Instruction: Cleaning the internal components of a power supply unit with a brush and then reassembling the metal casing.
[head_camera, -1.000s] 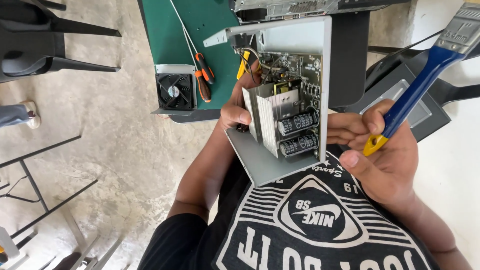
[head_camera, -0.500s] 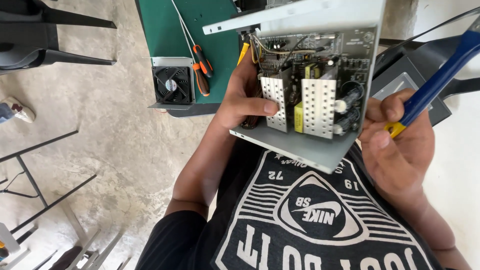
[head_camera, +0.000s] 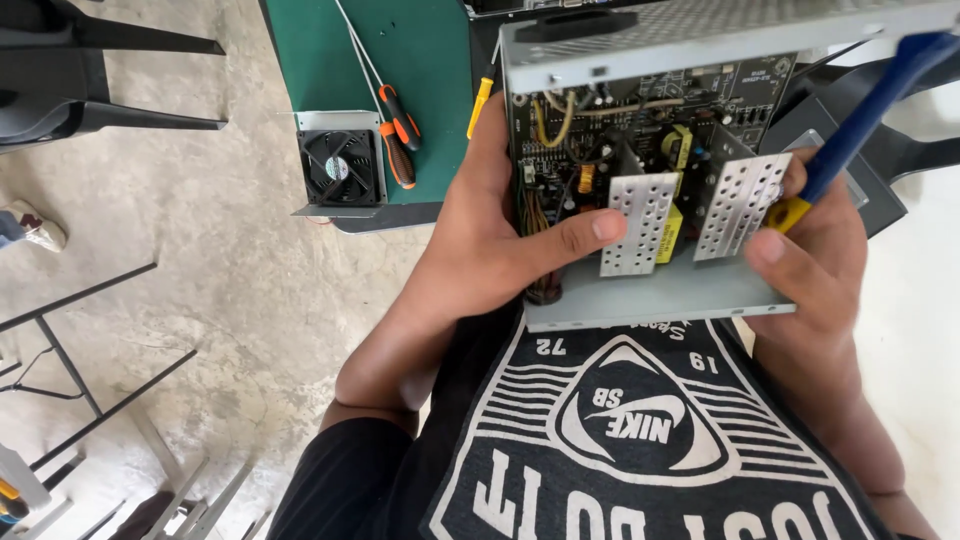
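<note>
Both hands are wrapped round an opened metal power supply unit, held above the lap. L hand is clamped on its side, thumb across a heatsink. R hand grips the opp. edge w/ a blue-handled brush.

1. Person is wearing a black T-shirt, short-sleeved.
2. Shirt is showing a large white chest print: rounded triangular emblem, horizontal stripes, block lettering, seen upside down from the head view.
3. Both forearms are showing bare; left hand and right hand are wearing no gloves, rings or watch.
</note>
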